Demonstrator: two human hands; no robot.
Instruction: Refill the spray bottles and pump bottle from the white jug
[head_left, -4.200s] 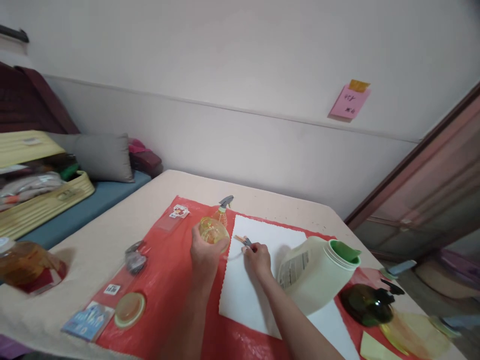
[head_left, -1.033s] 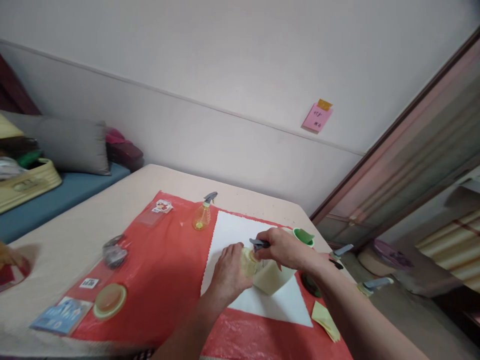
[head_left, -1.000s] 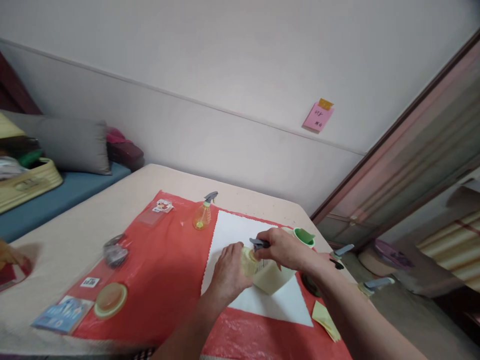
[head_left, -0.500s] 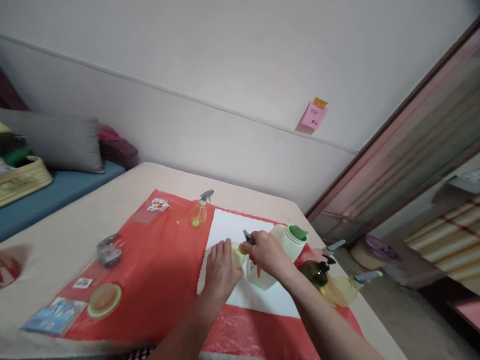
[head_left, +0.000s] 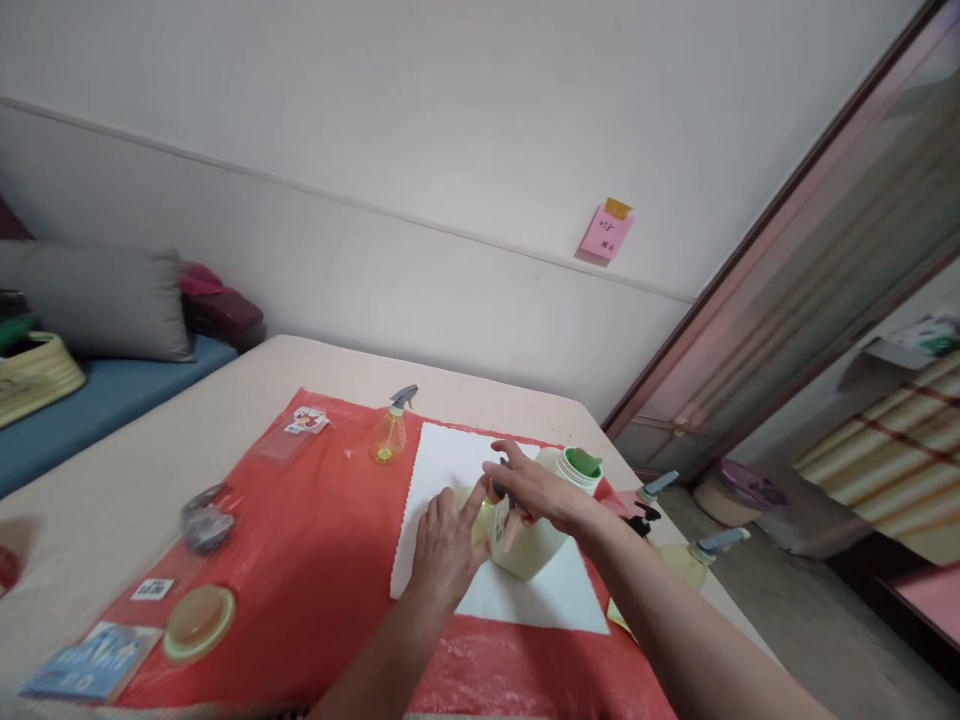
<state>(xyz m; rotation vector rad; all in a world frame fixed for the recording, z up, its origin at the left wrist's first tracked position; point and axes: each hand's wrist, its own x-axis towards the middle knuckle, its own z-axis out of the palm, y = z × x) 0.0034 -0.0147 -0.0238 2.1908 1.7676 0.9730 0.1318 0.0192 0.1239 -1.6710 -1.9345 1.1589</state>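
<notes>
Seemingly mid-adjustment, the left hand [head_left: 442,548] steadies a yellow bottle [head_left: 483,521] while the right hand [head_left: 538,488] grasps its dark nozzle [head_left: 498,489] beside the jug [head_left: 534,552]; continuing calls for keeping both aligned.

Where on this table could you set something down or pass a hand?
Bare red sheet lies between the round lid and the left hand; bare tabletop between the blue seat and the sheet. Crowded: around the right hand, pale jug and right-edge bottles.
</notes>
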